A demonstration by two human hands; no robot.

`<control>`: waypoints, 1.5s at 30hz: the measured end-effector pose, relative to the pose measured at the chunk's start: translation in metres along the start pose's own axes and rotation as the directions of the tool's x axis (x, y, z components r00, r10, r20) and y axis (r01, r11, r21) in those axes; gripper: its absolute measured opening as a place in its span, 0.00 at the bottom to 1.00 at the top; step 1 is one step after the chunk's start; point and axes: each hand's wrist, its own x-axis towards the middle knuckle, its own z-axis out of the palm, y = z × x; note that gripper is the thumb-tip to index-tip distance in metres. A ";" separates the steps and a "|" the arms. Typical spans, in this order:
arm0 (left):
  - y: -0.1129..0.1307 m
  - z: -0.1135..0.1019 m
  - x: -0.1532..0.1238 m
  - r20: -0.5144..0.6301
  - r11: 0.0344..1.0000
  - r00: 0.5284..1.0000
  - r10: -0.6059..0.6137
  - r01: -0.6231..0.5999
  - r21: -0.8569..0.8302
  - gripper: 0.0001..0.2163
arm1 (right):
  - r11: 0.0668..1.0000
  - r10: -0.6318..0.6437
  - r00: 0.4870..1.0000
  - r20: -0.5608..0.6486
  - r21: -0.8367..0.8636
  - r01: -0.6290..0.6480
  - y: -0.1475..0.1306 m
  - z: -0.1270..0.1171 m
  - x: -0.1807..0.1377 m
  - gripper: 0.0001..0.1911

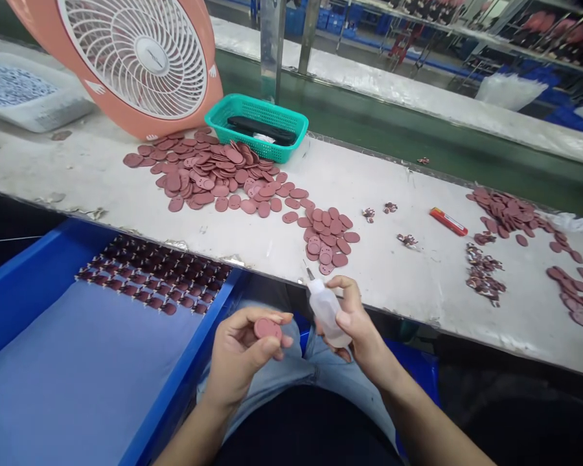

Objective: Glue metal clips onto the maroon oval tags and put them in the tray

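Between the thumb and fingers of my left hand (pixel 240 353) is a reddish-pink oval disc (pixel 267 328) with small holes in it. My right hand (pixel 357 323) grips a translucent squeeze bottle (pixel 328 317), its thin needle tip pointing up and to the left, apart from the disc. Both hands are above my lap, just in front of the table edge. Beyond the bottle's tip lies a small heap of similar oval discs (pixel 326 236). A larger pile of them (pixel 214 169) spreads farther back to the left.
On the left, a blue tray (pixel 92 375) holds rows of dark assembled pieces (pixel 160 275). A pink fan (pixel 140 58) and a green basket (pixel 291 152) stand at the back. Small metallic parts (pixel 483 275), a red-yellow tube-like item (pixel 447 221) and more discs (pixel 508 212) lie on the right.
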 end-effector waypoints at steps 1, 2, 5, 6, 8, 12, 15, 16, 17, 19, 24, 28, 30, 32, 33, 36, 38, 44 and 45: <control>0.002 0.000 -0.002 -0.037 0.998 0.997 -0.061 0.060 -0.026 0.12 | 0.997 0.001 1.000 -0.023 -0.075 -0.002 -0.003 -0.008 -0.006 0.25; 0.004 -0.001 -0.003 -0.071 0.993 0.992 -0.107 0.103 -0.050 0.14 | 0.990 -0.009 0.999 -0.050 -0.144 0.002 -0.005 -0.015 -0.012 0.24; 0.002 -0.004 -0.002 -0.092 0.980 0.979 -0.184 0.176 -0.088 0.15 | 0.966 -0.101 0.990 -0.101 -0.248 0.073 -0.012 -0.022 -0.024 0.19; 0.000 -0.006 -0.001 -0.061 0.977 0.978 -0.200 0.195 -0.084 0.14 | 0.962 -0.152 0.981 -0.118 -0.246 0.120 -0.012 -0.020 -0.025 0.18; -0.004 -0.008 0.001 0.049 0.968 0.969 -0.244 0.246 -0.053 0.13 | 0.950 -0.264 0.950 -0.167 -0.218 0.226 -0.010 -0.010 -0.022 0.17; -0.001 0.000 0.002 0.263 0.960 0.923 -0.280 0.268 0.083 0.11 | 0.875 -0.468 0.865 -0.182 -0.229 0.426 0.006 0.020 -0.008 0.23; 0.006 0.009 -0.001 0.223 0.975 0.960 -0.172 0.133 0.180 0.09 | 0.813 -0.563 0.814 -0.144 -0.272 0.514 0.021 0.035 0.000 0.29; 0.007 0.011 -0.002 0.189 0.974 0.973 -0.134 0.094 0.205 0.08 | 0.798 -0.584 0.799 -0.146 -0.282 0.532 0.025 0.038 0.001 0.30; 0.007 0.011 -0.004 0.158 0.973 0.982 -0.099 0.062 0.223 0.08 | 0.788 -0.599 0.785 -0.157 -0.288 0.544 0.029 0.040 0.002 0.31; 0.002 0.011 -0.006 0.114 0.973 0.993 -0.040 0.013 0.229 0.09 | 0.780 -0.610 0.771 -0.182 -0.309 0.545 0.033 0.042 0.002 0.30; -0.012 0.005 -0.008 0.019 0.997 0.997 -0.071 0.071 0.002 0.13 | 0.839 -0.540 0.787 -0.300 -0.267 0.474 0.017 0.032 0.000 0.26; -0.010 0.001 -0.005 0.011 0.956 0.971 -0.241 0.239 -0.169 0.16 | 0.910 -0.408 0.821 -0.398 -0.110 0.399 -0.007 0.007 -0.010 0.19; -0.007 0.000 -0.004 0.014 0.953 0.974 -0.228 0.226 -0.204 0.17 | 0.930 -0.348 0.845 -0.407 -0.034 0.366 -0.013 -0.002 -0.019 0.20; -0.005 0.001 -0.003 0.027 0.954 0.977 -0.211 0.212 -0.214 0.18 | 0.921 -0.376 0.825 -0.421 -0.073 0.383 -0.013 -0.004 -0.028 0.24; -0.005 0.001 -0.003 0.036 0.954 0.977 -0.208 0.211 -0.213 0.18 | 0.910 -0.410 0.806 -0.427 -0.126 0.396 -0.010 -0.002 -0.033 0.26; -0.003 0.001 -0.004 0.055 0.956 0.977 -0.206 0.213 -0.203 0.18 | 0.866 -0.499 0.767 -0.404 -0.246 0.435 0.000 0.008 -0.042 0.26; -0.001 0.002 -0.005 0.059 0.959 0.977 -0.203 0.211 -0.188 0.18 | 0.847 -0.530 0.759 -0.377 -0.260 0.463 0.005 0.014 -0.044 0.23; 0.002 0.005 -0.004 0.049 0.973 0.987 -0.154 0.160 -0.166 0.17 | 0.847 -0.531 0.785 -0.318 -0.241 0.475 0.000 0.022 -0.042 0.20; 0.002 0.005 -0.005 0.051 0.974 0.988 -0.147 0.153 -0.165 0.17 | 0.844 -0.535 0.786 -0.310 -0.239 0.480 -0.001 0.022 -0.042 0.19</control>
